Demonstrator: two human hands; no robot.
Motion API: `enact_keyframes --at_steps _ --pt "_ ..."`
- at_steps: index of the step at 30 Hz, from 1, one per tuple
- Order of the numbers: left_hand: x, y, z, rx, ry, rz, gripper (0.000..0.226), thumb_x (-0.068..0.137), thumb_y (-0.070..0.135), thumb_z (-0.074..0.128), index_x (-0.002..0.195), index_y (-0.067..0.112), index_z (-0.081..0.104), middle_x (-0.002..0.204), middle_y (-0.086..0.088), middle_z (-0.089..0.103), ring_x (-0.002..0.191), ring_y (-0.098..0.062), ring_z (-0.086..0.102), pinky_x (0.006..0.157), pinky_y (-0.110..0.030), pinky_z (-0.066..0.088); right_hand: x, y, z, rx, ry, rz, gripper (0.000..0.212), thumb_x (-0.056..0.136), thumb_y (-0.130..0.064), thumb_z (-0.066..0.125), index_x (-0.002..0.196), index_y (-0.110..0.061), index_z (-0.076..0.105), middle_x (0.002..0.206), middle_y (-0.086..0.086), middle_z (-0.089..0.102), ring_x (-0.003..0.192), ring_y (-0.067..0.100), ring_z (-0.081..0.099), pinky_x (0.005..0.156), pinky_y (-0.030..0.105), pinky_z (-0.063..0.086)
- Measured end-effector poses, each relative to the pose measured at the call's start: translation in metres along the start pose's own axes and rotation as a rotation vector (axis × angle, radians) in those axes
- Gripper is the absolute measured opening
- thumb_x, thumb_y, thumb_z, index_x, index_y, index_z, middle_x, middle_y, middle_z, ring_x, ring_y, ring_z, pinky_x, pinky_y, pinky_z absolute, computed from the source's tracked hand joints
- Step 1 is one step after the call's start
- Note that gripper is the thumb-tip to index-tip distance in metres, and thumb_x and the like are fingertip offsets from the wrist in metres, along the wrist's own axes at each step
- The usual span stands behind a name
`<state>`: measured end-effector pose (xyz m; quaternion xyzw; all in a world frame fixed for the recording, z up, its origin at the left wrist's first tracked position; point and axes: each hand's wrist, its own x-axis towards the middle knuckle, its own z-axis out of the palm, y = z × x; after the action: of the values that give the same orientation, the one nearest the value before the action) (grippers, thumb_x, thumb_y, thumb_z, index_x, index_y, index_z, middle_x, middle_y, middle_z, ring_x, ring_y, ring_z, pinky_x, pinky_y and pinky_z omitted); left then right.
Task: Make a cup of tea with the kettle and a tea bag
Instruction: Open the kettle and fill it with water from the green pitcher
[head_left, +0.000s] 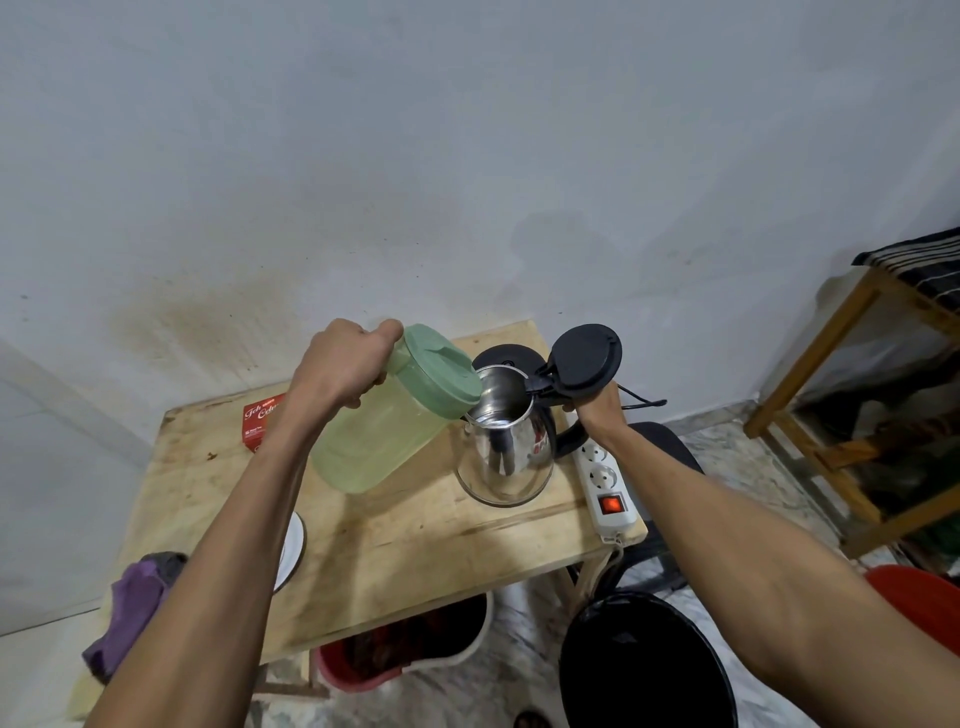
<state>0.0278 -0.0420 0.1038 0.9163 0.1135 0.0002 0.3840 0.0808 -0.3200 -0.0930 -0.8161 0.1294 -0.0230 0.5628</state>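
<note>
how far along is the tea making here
Early. Done: the kettle lid is open. In hand: the left hand tilts the green jug over the kettle while the right hand holds its handle. Left: boiling, pouring and the tea bag; the red box lies on the table.

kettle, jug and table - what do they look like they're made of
The kettle looks like polished stainless steel: its body mirrors the room. Its open lid seems to be matte black plastic. The jug is probably translucent pale green plastic, with an opaque green cap. The table looks like pale unvarnished wood, with grain and stains showing.
</note>
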Motion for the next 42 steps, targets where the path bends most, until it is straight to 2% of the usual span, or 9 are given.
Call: enact_keyframes --at_steps 2,10,16,21,27,32,42 --pt "0.0 0.001 0.001 0.036 -0.003 0.0 0.049 0.082 0.045 0.049 0.049 0.009 0.048 0.043 0.0 0.053 0.042 -0.028 0.047 0.059 -0.032 0.044 0.001 0.001 0.0 0.003 0.003 0.005 0.022 0.078 -0.004 0.055 0.092 0.012 0.06 0.076 0.021 0.061 0.07 0.025 0.054 0.062 0.039 0.047" --pt "-0.001 0.007 0.001 0.129 -0.026 0.023 0.049 0.082 0.045 0.048 0.048 0.009 0.05 0.043 -0.001 0.054 0.042 -0.029 0.051 0.063 -0.033 0.048 0.0 0.002 0.001 0.025 0.015 -0.009 0.018 0.086 -0.002 0.057 0.093 0.014 0.06 0.075 0.014 0.059 0.069 0.025 0.053 0.063 0.039 0.046" --pt "-0.001 0.012 -0.001 0.166 -0.018 0.029 0.049 0.083 0.044 0.048 0.049 0.009 0.049 0.043 -0.001 0.052 0.04 -0.027 0.049 0.061 -0.03 0.045 0.003 0.004 0.002 0.023 0.017 -0.01 0.016 0.086 -0.001 0.056 0.092 0.013 0.061 0.074 0.013 0.059 0.069 0.024 0.053 0.062 0.039 0.046" --pt "0.0 0.013 -0.003 0.184 -0.024 0.045 0.049 0.083 0.046 0.047 0.051 0.009 0.053 0.043 -0.001 0.053 0.041 -0.027 0.05 0.062 -0.031 0.047 0.007 0.007 0.003 0.017 0.02 -0.013 0.014 0.085 0.0 0.056 0.092 0.009 0.063 0.081 0.024 0.065 0.072 0.025 0.055 0.064 0.043 0.052" --pt "0.0 0.013 -0.004 0.192 -0.029 0.052 0.049 0.081 0.046 0.046 0.052 0.008 0.054 0.041 0.001 0.053 0.04 -0.027 0.05 0.062 -0.032 0.047 0.009 0.01 0.003 -0.006 0.009 0.0 0.016 0.079 0.001 0.055 0.09 0.009 0.062 0.083 0.027 0.065 0.07 0.025 0.054 0.061 0.04 0.049" --pt "0.0 0.013 -0.004 0.201 -0.03 0.058 0.048 0.081 0.046 0.047 0.052 0.008 0.054 0.041 0.0 0.052 0.04 -0.027 0.05 0.061 -0.03 0.046 0.009 0.01 0.003 -0.006 0.001 0.01 0.021 0.078 -0.001 0.053 0.093 0.012 0.06 0.077 0.015 0.06 0.069 0.024 0.052 0.06 0.039 0.046" --pt "0.0 0.015 -0.004 0.217 -0.027 0.064 0.049 0.081 0.046 0.046 0.051 0.008 0.053 0.046 -0.003 0.055 0.041 -0.027 0.05 0.064 -0.033 0.049 0.006 0.008 0.002 0.014 -0.002 -0.015 0.02 0.083 -0.004 0.057 0.095 0.011 0.061 0.078 0.016 0.06 0.071 0.024 0.052 0.061 0.04 0.048"
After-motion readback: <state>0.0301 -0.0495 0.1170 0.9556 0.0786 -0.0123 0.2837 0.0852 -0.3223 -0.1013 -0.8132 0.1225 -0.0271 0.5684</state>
